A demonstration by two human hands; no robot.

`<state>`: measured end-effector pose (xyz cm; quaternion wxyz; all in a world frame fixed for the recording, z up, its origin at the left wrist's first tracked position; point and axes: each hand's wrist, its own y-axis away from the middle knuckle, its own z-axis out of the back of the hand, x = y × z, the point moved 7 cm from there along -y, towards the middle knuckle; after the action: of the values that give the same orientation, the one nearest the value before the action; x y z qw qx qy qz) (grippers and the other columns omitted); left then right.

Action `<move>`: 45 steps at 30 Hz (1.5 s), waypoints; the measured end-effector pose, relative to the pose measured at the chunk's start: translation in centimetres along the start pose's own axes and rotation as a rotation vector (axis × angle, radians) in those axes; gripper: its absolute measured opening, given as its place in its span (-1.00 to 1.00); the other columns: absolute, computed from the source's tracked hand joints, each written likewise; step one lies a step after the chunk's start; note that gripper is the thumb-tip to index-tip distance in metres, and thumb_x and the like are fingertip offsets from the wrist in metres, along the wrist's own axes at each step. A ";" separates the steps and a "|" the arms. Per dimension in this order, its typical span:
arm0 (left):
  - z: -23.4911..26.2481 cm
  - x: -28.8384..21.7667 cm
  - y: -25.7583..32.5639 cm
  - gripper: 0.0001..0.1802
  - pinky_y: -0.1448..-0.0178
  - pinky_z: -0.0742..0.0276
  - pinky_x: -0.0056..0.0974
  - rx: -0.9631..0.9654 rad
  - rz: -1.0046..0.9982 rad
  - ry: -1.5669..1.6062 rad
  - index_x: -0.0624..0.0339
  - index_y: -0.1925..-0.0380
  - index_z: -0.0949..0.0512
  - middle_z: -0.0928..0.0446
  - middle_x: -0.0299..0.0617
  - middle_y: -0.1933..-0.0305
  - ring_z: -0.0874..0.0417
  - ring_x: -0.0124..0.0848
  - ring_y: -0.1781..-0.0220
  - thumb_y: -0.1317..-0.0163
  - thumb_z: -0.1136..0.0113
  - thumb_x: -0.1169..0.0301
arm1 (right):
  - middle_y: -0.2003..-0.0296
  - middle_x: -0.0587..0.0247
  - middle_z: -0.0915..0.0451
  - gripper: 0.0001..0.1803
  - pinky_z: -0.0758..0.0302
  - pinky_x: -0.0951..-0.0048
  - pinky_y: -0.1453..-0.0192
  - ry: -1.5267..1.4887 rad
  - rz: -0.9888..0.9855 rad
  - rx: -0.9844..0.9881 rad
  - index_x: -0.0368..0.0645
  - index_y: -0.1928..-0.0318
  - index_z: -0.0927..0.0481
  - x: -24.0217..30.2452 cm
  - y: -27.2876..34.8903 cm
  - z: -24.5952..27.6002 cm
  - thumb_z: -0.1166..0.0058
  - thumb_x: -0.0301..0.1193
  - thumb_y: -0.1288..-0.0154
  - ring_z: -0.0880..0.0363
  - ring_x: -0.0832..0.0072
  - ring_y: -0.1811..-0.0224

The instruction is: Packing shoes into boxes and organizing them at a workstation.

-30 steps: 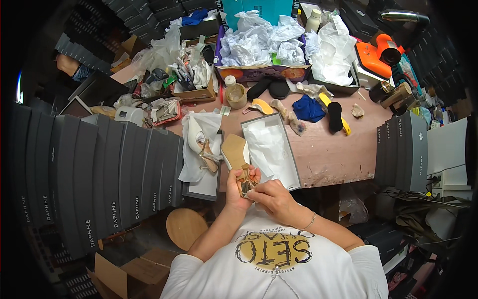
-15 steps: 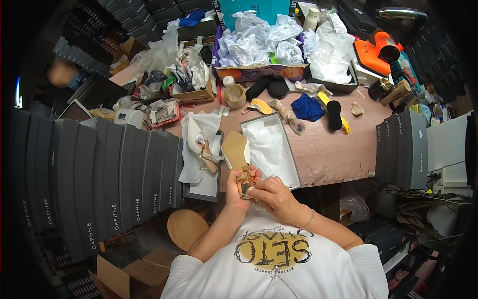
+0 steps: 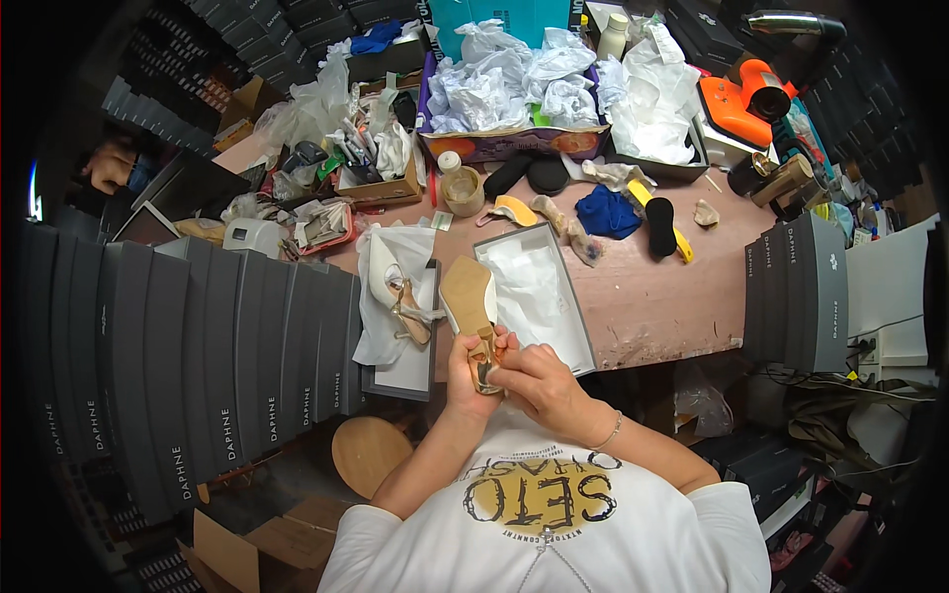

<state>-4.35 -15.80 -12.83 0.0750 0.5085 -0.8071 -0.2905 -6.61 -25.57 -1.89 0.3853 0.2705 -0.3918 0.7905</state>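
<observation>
A white high-heeled shoe (image 3: 468,294) is held with its tan sole facing up and its toe pointing away from me. My left hand (image 3: 473,381) wraps around the shoe near its gold-coloured heel. My right hand (image 3: 540,381) has its fingers bent and pressed together against the heel; whatever they may pinch is hidden. The matching white shoe (image 3: 387,265) lies on white tissue paper (image 3: 373,331) over a grey shoebox at the left. Just beyond my right hand lies a grey-rimmed box part (image 3: 566,280) lined with white tissue.
Stacks of dark grey shoeboxes (image 3: 213,356) line the left, with another stack (image 3: 797,287) at the right. Along the table's back stand a purple carton (image 3: 514,144) of crumpled paper, a jar (image 3: 462,191), a blue cloth (image 3: 608,212) and an orange device (image 3: 736,111). A wooden stool (image 3: 371,455) is below.
My right fingers have shifted slightly along the heel, while my left hand keeps its hold on the shoe. At the far left, another person has moved a little.
</observation>
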 end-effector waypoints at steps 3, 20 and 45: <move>0.5 0.2 -0.2 -0.59 -0.13 -0.53 -0.25 0.001 -0.004 0.009 0.44 0.17 -0.42 -0.46 -0.08 0.28 -0.51 -0.30 0.20 -0.09 -0.01 0.29 | 0.22 0.32 -0.51 -0.66 -0.31 0.35 0.15 -0.026 -0.001 0.030 -0.08 0.16 -0.59 0.4 0.2 0.1 -0.19 -0.55 0.04 -0.46 0.36 0.20; -5.0 -0.9 0.3 -0.37 -0.53 0.26 0.21 0.460 0.087 0.165 0.03 -0.17 -0.44 -0.32 -0.13 -0.33 0.04 -0.15 -0.52 -0.04 -0.12 0.14 | 0.25 0.19 -0.52 -0.71 -0.52 0.47 0.22 -0.226 -0.181 -0.092 -0.21 0.11 -0.62 0.9 1.1 4.3 -0.16 -0.66 -0.12 -0.56 0.39 0.30; -3.4 0.6 1.0 -0.03 -0.49 0.21 0.32 0.596 0.026 -0.074 -0.12 -0.44 -0.01 -0.18 -0.25 -0.44 0.15 -0.07 -0.56 -0.04 -0.09 -0.16 | 0.27 0.20 -0.50 -0.64 -0.46 0.34 0.18 -0.024 0.149 -0.124 -0.27 0.11 -0.57 2.8 0.1 0.3 -0.16 -0.61 0.03 -0.52 0.28 0.25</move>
<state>-4.01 -17.35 -9.66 -0.1035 0.4867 -0.8654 -0.0582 -8.25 -24.77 0.25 0.3366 0.2257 -0.4638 0.7878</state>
